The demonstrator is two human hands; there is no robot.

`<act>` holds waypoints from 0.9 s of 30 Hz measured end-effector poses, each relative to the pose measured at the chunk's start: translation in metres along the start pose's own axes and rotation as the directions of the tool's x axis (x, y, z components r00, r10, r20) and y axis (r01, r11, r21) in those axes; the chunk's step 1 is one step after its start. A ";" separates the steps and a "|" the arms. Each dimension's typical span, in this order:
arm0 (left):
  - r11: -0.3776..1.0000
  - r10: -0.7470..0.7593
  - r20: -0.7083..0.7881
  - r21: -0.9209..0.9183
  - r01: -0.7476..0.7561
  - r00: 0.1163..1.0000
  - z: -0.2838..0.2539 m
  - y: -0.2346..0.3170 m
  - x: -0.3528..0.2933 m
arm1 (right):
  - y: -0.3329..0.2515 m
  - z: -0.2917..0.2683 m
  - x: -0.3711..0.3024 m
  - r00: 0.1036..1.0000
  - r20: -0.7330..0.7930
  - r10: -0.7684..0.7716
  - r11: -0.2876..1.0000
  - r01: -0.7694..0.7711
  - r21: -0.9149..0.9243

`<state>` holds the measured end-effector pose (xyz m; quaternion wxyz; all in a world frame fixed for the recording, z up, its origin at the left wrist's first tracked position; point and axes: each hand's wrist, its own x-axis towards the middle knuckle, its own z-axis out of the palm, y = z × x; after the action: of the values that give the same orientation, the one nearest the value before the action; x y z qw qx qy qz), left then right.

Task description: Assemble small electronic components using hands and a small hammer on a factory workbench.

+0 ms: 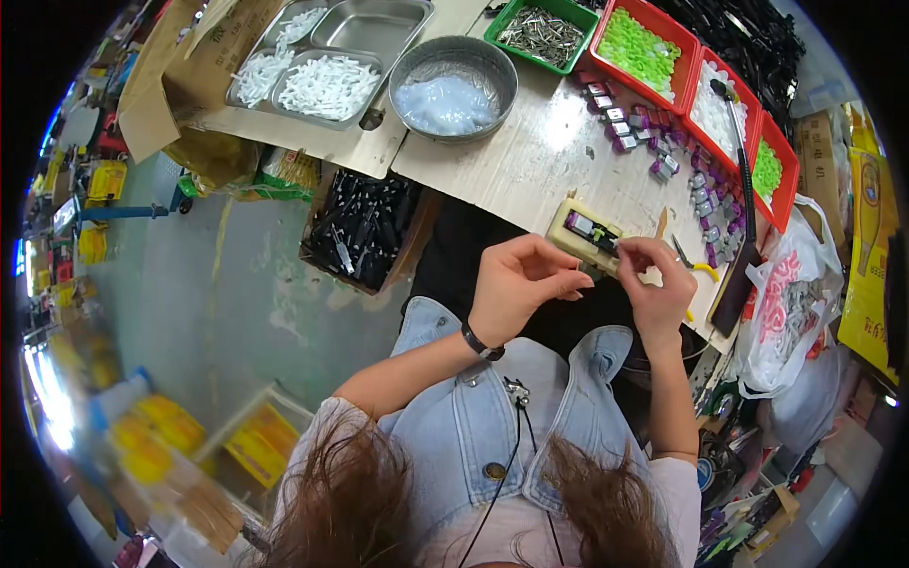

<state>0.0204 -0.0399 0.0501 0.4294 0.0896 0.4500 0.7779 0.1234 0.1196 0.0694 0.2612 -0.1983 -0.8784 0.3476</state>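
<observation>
I see my left hand (516,289) with fingers curled together, pinching something too small to make out, just left of the cream jig block (579,235) at the table edge (530,170). My right hand (655,284) pinches a small white part (617,244) against the dark piece (589,227) seated in that block; pliers (696,267) lie just right.

Bare tabletop (530,161) lies open between metal bowl (453,87) and small purple parts (663,151).

Black wristband (481,343), light denim vest (492,417), pale short sleeves, long brown hair
</observation>
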 end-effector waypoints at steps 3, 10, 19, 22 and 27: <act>0.996 0.009 0.026 0.094 -0.011 1.000 -0.003 0.000 0.002 | 0.012 0.004 0.001 0.998 0.037 0.047 0.999 -0.047 -0.015; 0.240 0.579 0.519 0.629 -0.739 0.629 -0.005 -0.002 0.031 | 0.013 0.006 0.003 0.975 0.142 0.172 0.985 -0.173 -0.009; -0.006 0.412 0.724 0.610 -0.793 0.554 -0.006 -0.011 0.052 | 0.020 -0.003 0.006 0.979 0.193 -0.070 0.980 0.103 -0.169; -0.013 0.397 0.721 0.623 -0.782 0.568 -0.009 -0.012 0.053 | 0.063 -0.062 0.025 0.983 -0.118 -0.137 0.952 0.098 -0.292; 0.039 0.353 0.710 0.640 -0.767 0.610 0.002 -0.006 0.054 | 0.190 -0.217 0.099 0.938 -0.286 0.196 0.774 -0.327 -0.542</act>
<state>-0.0083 0.0031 0.0327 0.0188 0.6285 0.6384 0.4440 0.2067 0.4109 0.1008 0.2293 -0.4253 -0.8726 0.0721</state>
